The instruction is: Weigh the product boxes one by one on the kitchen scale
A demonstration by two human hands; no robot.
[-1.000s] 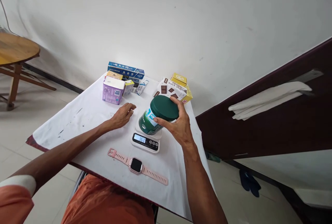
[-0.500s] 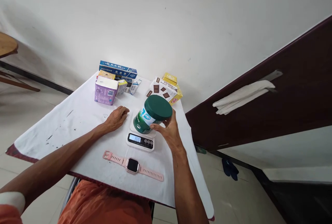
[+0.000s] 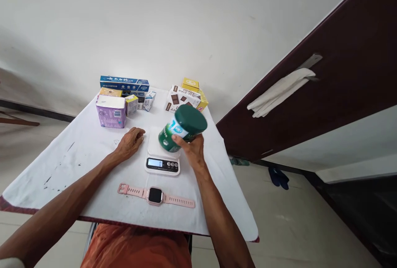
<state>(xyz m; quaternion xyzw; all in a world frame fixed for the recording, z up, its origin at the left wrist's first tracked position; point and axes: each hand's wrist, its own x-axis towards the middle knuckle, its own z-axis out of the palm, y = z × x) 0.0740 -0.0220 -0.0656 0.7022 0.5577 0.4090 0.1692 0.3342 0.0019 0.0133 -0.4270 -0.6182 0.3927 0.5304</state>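
My right hand (image 3: 192, 149) is wrapped round a green canister (image 3: 176, 130) with a dark green lid, thumb in front and fingers mostly hidden behind. The canister is held tilted to the right over a white digital kitchen scale (image 3: 163, 166). The scale's lit display reads 0. To the left of the scale, my left hand (image 3: 130, 142) rests on the white tablecloth with its fingers curled together and nothing visible in them. A pink smartwatch (image 3: 155, 195) lies flat in front of the scale, its strap spread out.
At the back left stand a purple tissue pack (image 3: 111, 113), a long blue box (image 3: 124, 82) and several small boxes. A white box with chocolate pictures (image 3: 182, 97) and yellow boxes (image 3: 190, 84) stand at the back right. The wall borders the table's far side.
My right hand has lifted the canister off the scale, tilting it further right. The display has gone from a reading of about 368 to 0. My left hand stays on the cloth; the view has shifted.
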